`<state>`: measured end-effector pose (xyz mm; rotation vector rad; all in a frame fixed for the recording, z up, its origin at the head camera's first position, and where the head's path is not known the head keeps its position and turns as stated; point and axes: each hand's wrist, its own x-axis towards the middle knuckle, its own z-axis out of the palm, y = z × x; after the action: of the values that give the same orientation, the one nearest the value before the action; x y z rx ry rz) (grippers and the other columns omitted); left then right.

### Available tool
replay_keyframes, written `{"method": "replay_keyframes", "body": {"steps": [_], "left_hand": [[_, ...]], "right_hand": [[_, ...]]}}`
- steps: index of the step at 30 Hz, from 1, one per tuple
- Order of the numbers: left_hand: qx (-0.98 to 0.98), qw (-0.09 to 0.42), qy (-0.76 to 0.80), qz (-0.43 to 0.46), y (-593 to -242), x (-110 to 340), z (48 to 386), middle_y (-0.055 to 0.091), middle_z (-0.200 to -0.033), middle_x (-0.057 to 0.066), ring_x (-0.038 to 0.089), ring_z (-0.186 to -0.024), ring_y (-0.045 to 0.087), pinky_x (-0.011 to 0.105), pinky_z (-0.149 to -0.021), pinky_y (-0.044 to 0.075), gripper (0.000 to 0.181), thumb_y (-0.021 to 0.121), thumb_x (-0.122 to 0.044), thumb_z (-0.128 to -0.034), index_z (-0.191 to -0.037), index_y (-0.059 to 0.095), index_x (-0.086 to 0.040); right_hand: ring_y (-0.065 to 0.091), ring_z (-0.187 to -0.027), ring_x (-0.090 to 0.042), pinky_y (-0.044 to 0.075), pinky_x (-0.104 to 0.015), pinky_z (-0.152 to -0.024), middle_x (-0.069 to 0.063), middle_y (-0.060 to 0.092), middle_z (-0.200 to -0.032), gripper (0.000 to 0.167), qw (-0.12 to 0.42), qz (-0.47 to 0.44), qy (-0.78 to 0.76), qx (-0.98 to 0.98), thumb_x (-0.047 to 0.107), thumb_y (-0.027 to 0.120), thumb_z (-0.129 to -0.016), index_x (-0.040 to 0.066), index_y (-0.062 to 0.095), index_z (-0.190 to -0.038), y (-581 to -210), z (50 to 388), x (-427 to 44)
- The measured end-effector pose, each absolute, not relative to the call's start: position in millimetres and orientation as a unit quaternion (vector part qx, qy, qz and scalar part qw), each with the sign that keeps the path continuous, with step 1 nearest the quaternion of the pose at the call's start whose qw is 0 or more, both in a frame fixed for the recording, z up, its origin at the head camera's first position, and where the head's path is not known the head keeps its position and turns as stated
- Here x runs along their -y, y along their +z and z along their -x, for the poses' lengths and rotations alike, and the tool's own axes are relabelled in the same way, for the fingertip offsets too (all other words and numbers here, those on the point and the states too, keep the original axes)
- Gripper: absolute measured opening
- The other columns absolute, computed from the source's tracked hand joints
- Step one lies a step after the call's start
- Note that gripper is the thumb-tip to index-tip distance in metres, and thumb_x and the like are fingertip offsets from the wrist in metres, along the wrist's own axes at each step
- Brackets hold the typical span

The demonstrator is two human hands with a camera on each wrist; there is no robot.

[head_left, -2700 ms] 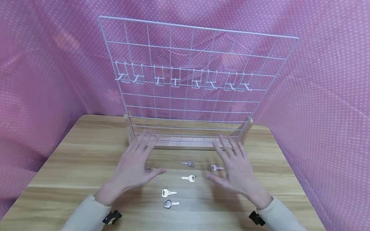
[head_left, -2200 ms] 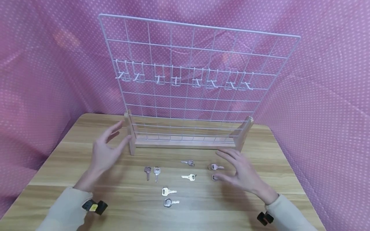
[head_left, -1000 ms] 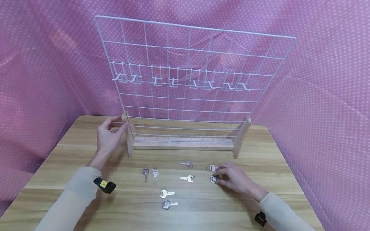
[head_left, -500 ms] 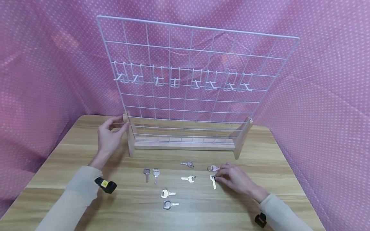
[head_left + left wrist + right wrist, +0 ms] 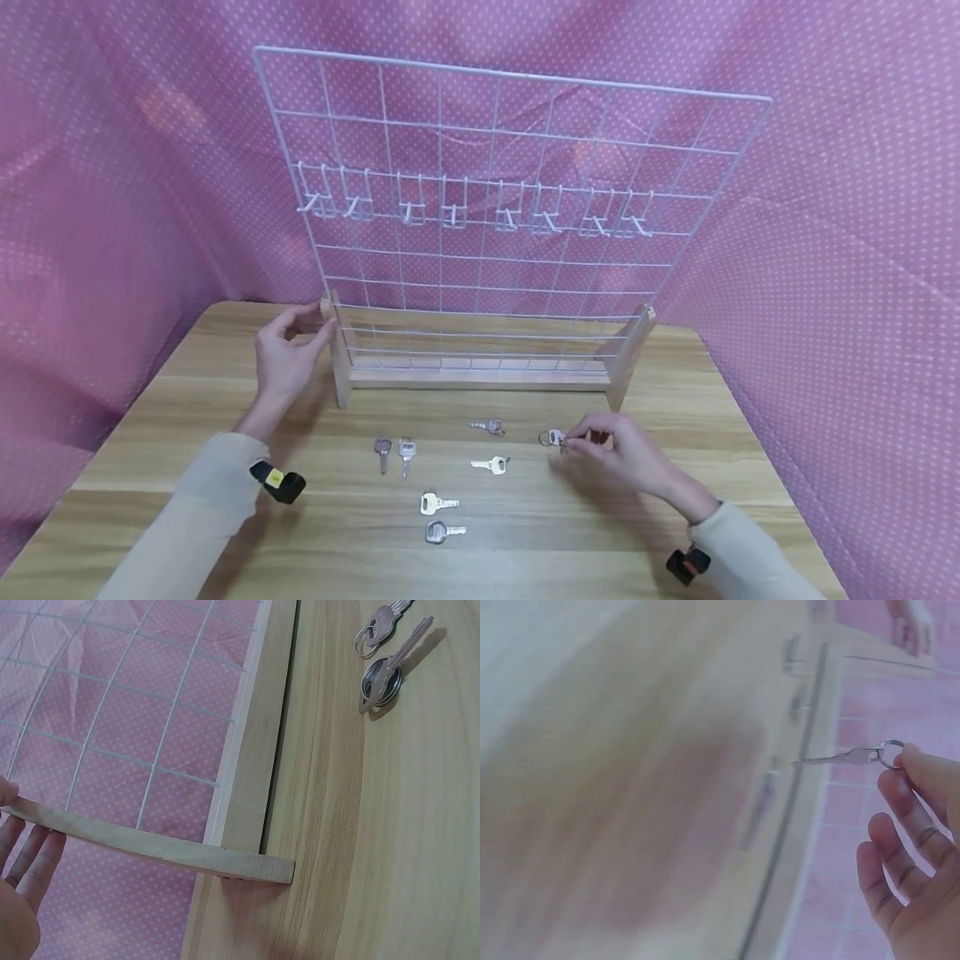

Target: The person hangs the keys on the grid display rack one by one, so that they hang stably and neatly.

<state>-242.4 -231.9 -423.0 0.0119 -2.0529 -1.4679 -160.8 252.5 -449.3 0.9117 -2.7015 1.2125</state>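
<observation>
My left hand [image 5: 288, 358] grips the left wooden upright [image 5: 165, 847] of a white wire grid rack [image 5: 480, 262], thumb on one side and fingers on the other. In the right wrist view my right hand [image 5: 922, 862] pinches the metal ring of a key [image 5: 859, 756] between thumb and forefinger, the other fingers loosely bent. That key stands out from the fingertips, above the table. Just beyond the right fingertips in the head view lies another key [image 5: 553, 437] with a ring. Several white hooks [image 5: 453, 215] line one row of the grid.
On the wooden table [image 5: 337, 558] lie several more keys: a dark key [image 5: 382, 454], a silver key [image 5: 407, 457], a gold key [image 5: 491, 465] and others near the middle. A pink dotted cloth [image 5: 847, 208] hangs behind and at both sides.
My left hand has moved onto the left upright and stayed there. The right hand has reached down, taken a key by its ring and lifted it off the table.
</observation>
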Motion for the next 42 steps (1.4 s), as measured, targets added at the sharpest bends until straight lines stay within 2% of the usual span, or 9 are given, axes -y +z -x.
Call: {"method": "replay_keyframes", "body": {"steps": [5,10,12,15,19,23,30,42], "left_hand": [[0.773,0.311,-0.552,-0.004,-423.3,230.9,241.5,0.064,-0.088,-0.032,-0.012,-0.078,0.062,0.004,-0.067,0.051,0.029,0.083,-0.007,-0.0903,-0.117,0.075,0.001],[0.775,0.318,-0.545,-0.004,-421.8,229.4,241.9,0.066,-0.089,-0.027,-0.012,-0.078,0.062,0.005,-0.072,0.049,0.029,0.083,-0.008,-0.0901,-0.117,0.075,0.001],[0.776,0.321,-0.542,-0.003,-421.3,229.3,242.2,0.071,-0.092,-0.017,-0.013,-0.078,0.062,0.006,-0.074,0.049,0.029,0.083,-0.009,-0.0901,-0.116,0.075,0.000],[0.780,0.323,-0.536,-0.003,-421.4,229.7,243.3,0.077,-0.097,0.001,-0.014,-0.077,0.061,0.006,-0.077,0.048,0.029,0.083,-0.008,-0.0899,-0.116,0.076,0.000],[0.786,0.318,-0.530,-0.003,-419.7,229.6,243.5,0.078,-0.105,0.018,-0.015,-0.077,0.061,0.010,-0.082,0.048,0.029,0.083,-0.008,-0.0902,-0.117,0.075,0.000],[0.792,0.310,-0.527,-0.007,-419.8,230.2,244.0,0.078,-0.107,0.018,-0.016,-0.078,0.060,0.012,-0.085,0.048,0.030,0.083,-0.009,-0.0906,-0.118,0.075,-0.001],[0.797,0.303,-0.523,-0.006,-420.3,231.2,242.5,0.077,-0.110,0.023,-0.017,-0.079,0.060,0.012,-0.086,0.047,0.030,0.082,-0.011,-0.0914,-0.119,0.075,-0.002],[0.798,0.305,-0.519,0.000,-419.4,230.3,239.8,0.076,-0.111,0.027,-0.019,-0.078,0.059,0.010,-0.084,0.047,0.030,0.082,-0.008,-0.0915,-0.119,0.074,0.001]], "right_hand": [[0.059,-0.071,-0.001,0.053,-0.022,-0.062,-0.006,0.075,-0.083,0.011,0.073,-0.279,0.407,0.867,0.002,0.078,-0.091,0.012,0.079,-0.097,-418.6,162.4,-254.9],[0.063,-0.073,-0.001,0.054,-0.022,-0.065,-0.002,0.076,-0.084,0.010,0.120,-0.244,0.405,0.873,0.002,0.076,-0.093,0.011,0.079,-0.098,-375.0,167.4,-259.8],[0.064,-0.074,-0.001,0.054,-0.020,-0.067,0.006,0.076,-0.086,0.009,0.139,-0.230,0.412,0.871,0.002,0.075,-0.094,0.009,0.079,-0.098,-356.6,171.0,-261.5],[0.061,-0.070,-0.001,0.050,-0.018,-0.063,0.016,0.075,-0.087,0.006,0.164,-0.208,0.438,0.859,0.001,0.073,-0.096,0.003,0.078,-0.099,-329.8,175.2,-262.7],[0.059,-0.065,-0.003,0.048,-0.017,-0.058,0.019,0.072,-0.082,0.008,0.190,-0.181,0.469,0.843,0.004,0.073,-0.097,-0.003,0.076,-0.101,-299.8,180.8,-262.8],[0.063,-0.068,-0.003,0.054,-0.015,-0.064,0.018,0.073,-0.079,0.011,0.214,-0.170,0.484,0.831,0.008,0.073,-0.099,-0.002,0.077,-0.101,-277.5,187.7,-262.6],[0.066,-0.067,-0.003,0.056,-0.015,-0.069,0.016,0.076,-0.082,0.009,0.242,-0.165,0.518,0.804,0.011,0.075,-0.098,0.004,0.080,-0.101,-252.0,199.3,-260.1],[0.065,-0.065,-0.002,0.057,-0.014,-0.072,0.016,0.076,-0.083,0.011,0.254,-0.131,0.542,0.790,0.020,0.076,-0.098,0.011,0.080,-0.101,-237.9,218.0,-259.2]]}}
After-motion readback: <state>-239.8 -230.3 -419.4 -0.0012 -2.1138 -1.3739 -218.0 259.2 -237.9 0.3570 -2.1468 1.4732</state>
